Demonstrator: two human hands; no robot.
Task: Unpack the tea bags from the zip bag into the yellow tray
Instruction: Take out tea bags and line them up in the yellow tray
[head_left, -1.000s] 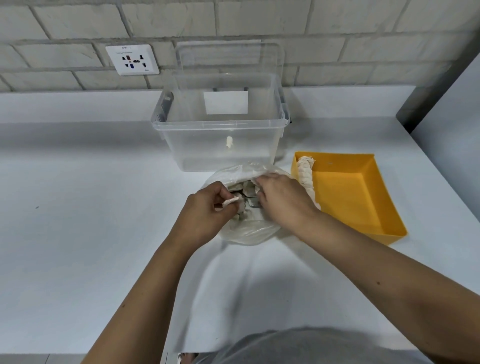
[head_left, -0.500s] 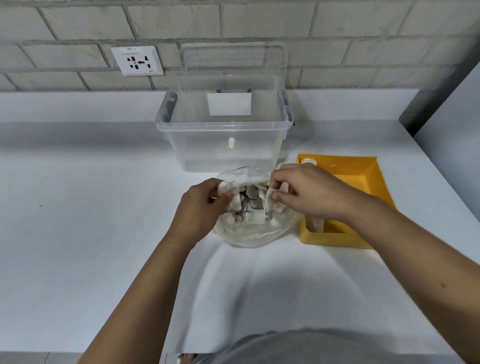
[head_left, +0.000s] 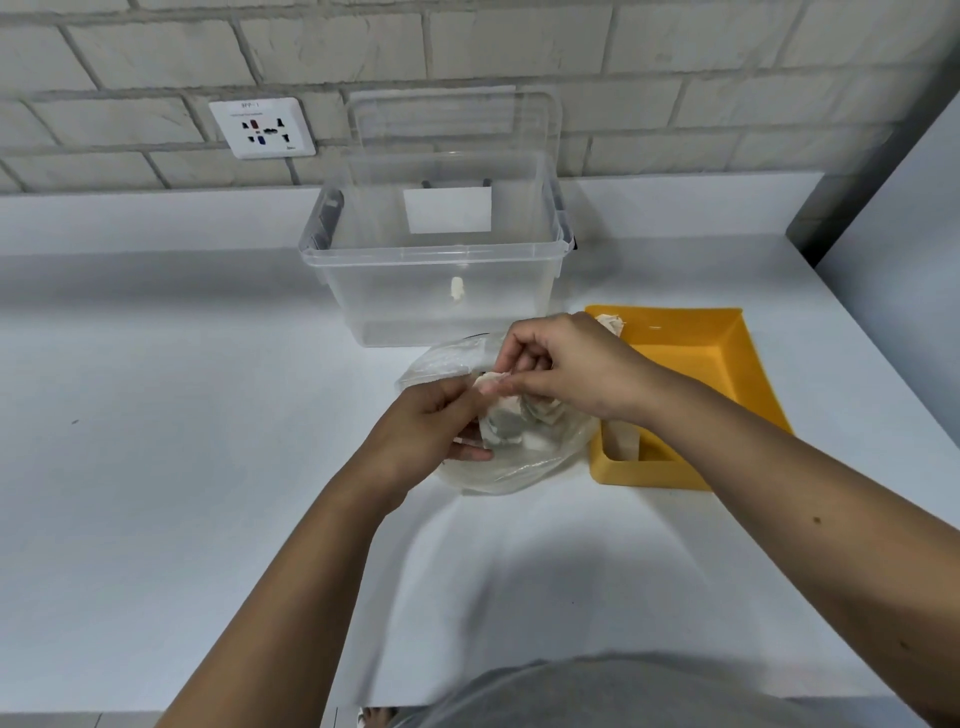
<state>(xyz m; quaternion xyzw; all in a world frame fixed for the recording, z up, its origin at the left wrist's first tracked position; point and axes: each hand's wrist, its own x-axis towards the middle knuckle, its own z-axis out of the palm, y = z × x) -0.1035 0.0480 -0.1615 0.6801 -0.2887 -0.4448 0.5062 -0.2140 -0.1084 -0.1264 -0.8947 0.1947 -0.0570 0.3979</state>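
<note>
Lifting one tea bag (head_left: 482, 384) from zip bag (head_left: 514, 470) on bench (head_left: 208, 467): right grip (head_left: 571, 371) pinches it at the mouth, left grip (head_left: 423, 428) holds bag's edge. Best: hold mouth wide w/ left, raise straight, carry over to yellow tray (head_left: 717, 364) just beside. No. left inside unclear; right forearm hides part of tray.

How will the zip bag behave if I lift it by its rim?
Likely floppy: the zip bag is thin crumpled film, slumped on the table. Probably light, holding only small tea bags. Glossy film may slip.
</note>
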